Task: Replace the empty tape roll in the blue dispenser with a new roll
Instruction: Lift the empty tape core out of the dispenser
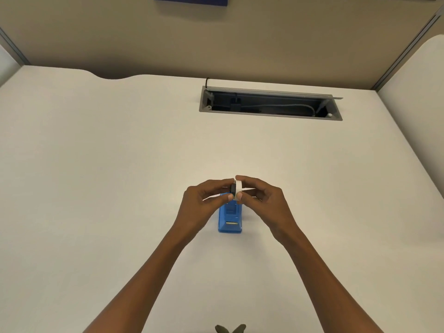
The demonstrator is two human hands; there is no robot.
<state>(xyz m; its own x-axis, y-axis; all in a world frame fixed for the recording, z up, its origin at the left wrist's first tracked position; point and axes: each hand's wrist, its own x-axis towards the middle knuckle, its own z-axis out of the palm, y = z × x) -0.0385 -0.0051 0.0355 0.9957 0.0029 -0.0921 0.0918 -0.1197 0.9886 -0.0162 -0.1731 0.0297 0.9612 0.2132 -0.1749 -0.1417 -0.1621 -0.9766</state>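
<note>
The blue dispenser stands on the white desk, its cutter end toward me and its roll slot partly hidden by my fingers. Just above its far end I hold two small parts together. My left hand pinches a black spindle hub. My right hand pinches a white tape ring between thumb and forefinger. The hub sits against the ring's left side; whether it is inside the ring is unclear.
A grey cable tray with its lid up and wires inside is sunk into the desk at the back. Beige partition walls close off the back and right. A small dark object shows at the bottom edge.
</note>
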